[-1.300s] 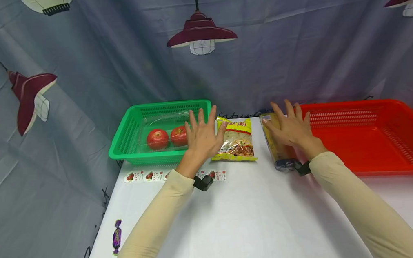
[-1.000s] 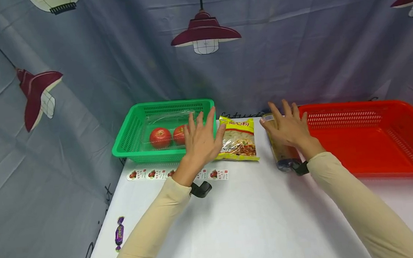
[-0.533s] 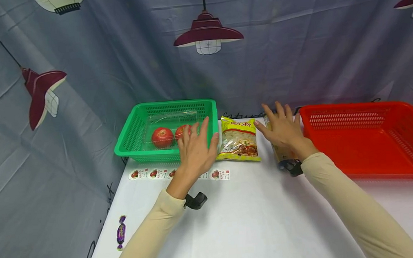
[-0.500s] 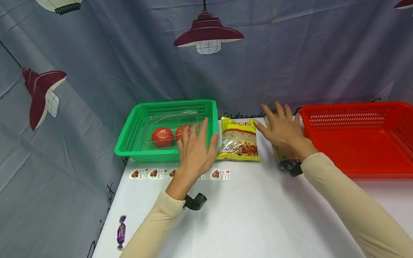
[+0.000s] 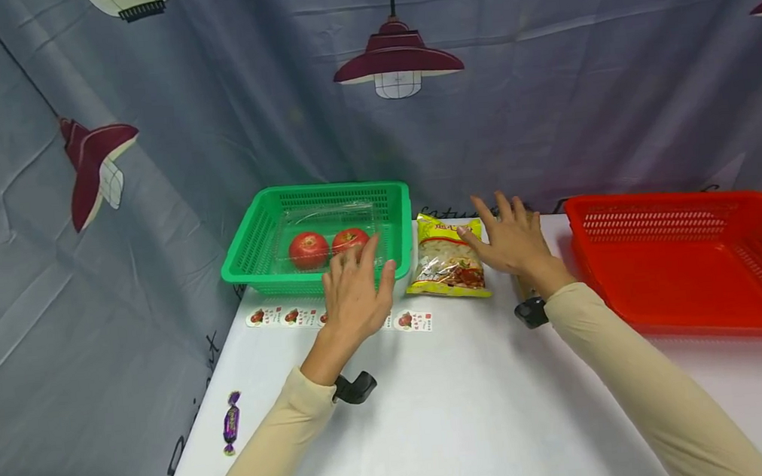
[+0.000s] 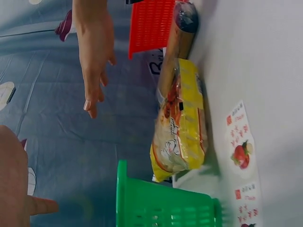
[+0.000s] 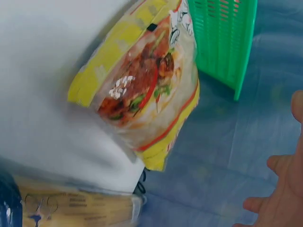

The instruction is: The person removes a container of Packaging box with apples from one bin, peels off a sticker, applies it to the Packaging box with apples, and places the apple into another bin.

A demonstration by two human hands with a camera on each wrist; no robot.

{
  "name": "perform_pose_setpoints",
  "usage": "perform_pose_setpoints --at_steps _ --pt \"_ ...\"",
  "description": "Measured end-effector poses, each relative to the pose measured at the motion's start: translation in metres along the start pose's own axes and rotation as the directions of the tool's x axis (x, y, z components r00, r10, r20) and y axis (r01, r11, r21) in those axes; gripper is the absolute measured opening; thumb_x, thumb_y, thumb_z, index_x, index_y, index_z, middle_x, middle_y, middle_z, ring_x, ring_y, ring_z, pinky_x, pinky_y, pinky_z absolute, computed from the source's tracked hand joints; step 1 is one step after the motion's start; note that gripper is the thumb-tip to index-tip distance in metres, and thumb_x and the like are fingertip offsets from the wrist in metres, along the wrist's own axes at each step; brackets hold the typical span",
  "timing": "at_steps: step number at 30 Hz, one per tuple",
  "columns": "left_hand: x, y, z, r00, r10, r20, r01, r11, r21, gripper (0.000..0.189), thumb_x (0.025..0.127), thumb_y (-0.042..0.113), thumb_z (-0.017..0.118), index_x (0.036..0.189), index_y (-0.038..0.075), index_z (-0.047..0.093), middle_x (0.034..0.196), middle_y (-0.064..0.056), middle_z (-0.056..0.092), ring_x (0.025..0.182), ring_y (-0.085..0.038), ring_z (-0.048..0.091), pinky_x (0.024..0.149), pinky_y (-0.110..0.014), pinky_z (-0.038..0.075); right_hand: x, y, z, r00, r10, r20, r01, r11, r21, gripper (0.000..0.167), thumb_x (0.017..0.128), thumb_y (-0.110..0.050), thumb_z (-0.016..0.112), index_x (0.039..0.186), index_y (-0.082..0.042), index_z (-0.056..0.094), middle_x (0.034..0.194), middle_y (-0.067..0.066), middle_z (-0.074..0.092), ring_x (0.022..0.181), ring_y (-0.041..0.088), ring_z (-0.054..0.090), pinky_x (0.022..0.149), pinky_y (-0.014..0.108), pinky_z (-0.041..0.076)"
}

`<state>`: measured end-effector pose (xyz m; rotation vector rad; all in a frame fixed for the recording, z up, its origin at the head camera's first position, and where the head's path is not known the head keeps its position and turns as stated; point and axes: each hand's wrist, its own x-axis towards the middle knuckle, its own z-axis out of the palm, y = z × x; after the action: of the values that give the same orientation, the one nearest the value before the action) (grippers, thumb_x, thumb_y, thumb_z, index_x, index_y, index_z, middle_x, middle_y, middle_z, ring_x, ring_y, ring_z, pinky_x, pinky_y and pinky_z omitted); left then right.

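Note:
My left hand [image 5: 355, 293] hovers with spread fingers in front of the green basket [image 5: 258, 275], above a strip of apple-picture labels [image 5: 412, 321]. Two red apples [image 5: 309, 250] sit in that basket with a clear plastic container [image 5: 291, 219]. Fingers apart and holding nothing, my right hand [image 5: 511, 245] is over the table beside a yellow bag of pasta [image 5: 448, 266]. Beneath the right hand lies a long tan packet with dark ends [image 7: 80, 208], mostly hidden in the head view. The left wrist view shows the bag [image 6: 189, 118] between this packet and the green basket.
A red basket [image 5: 669, 266] stands at the right of the white table [image 5: 451, 413]. A purple wrapped candy [image 5: 231, 423] lies near the left edge. Grey curtains [image 5: 246, 91] printed with lamps hang behind and at the left.
My left hand has drawn back toward me and left, uncovering more of the apples. The right hand has shifted left toward the pasta bag. The head view has turned slightly left.

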<state>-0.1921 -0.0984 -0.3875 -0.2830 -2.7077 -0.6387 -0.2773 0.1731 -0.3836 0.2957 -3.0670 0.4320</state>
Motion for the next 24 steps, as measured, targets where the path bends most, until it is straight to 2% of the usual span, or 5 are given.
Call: perform_pose_setpoints --at_steps 5,12,20,24 --pt "-0.005 -0.007 0.000 1.000 -0.026 -0.006 0.026 1.000 0.009 0.057 0.103 0.051 0.031 0.150 0.019 0.041 0.140 -0.016 0.048 0.125 -0.039 0.037 0.091 -0.052 0.032 0.005 -0.009 0.003 0.999 -0.029 0.019 0.029 1.000 0.001 0.078 0.097 -0.064 0.034 0.159 -0.023 0.010 0.160 0.025 0.001 0.142 0.054 -0.002 0.105 0.072 -0.004" --pt "-0.012 -0.016 0.001 0.999 -0.040 -0.037 0.040 0.999 -0.001 0.056 0.103 0.048 0.035 0.147 0.015 0.045 0.135 -0.018 0.050 0.121 -0.041 0.039 0.089 -0.051 0.033 0.014 -0.024 0.006 0.997 -0.077 0.030 0.077 0.997 -0.004 0.081 0.094 -0.072 0.028 0.159 -0.027 0.009 0.161 0.021 0.002 0.143 0.051 0.000 0.104 0.074 0.002" --pt "-0.019 -0.024 0.002 0.997 -0.058 -0.045 0.057 0.998 -0.020 0.056 0.103 0.049 0.033 0.145 0.014 0.048 0.132 -0.020 0.052 0.122 -0.042 0.039 0.090 -0.051 0.034 0.019 -0.040 0.010 0.992 -0.120 0.027 0.120 0.993 0.006 0.080 0.094 -0.073 0.026 0.159 -0.030 0.008 0.161 0.019 0.002 0.144 0.048 -0.001 0.104 0.073 0.000" --pt "-0.023 -0.028 0.002 0.997 -0.059 -0.052 0.058 0.998 -0.017 0.055 0.104 0.048 0.032 0.140 0.012 0.053 0.128 -0.019 0.054 0.116 -0.039 0.042 0.084 -0.048 0.036 0.022 -0.048 0.012 0.991 -0.128 0.031 0.128 0.992 0.015 0.079 0.095 -0.072 0.025 0.159 -0.029 0.009 0.161 0.019 0.003 0.145 0.047 -0.002 0.105 0.072 -0.002"
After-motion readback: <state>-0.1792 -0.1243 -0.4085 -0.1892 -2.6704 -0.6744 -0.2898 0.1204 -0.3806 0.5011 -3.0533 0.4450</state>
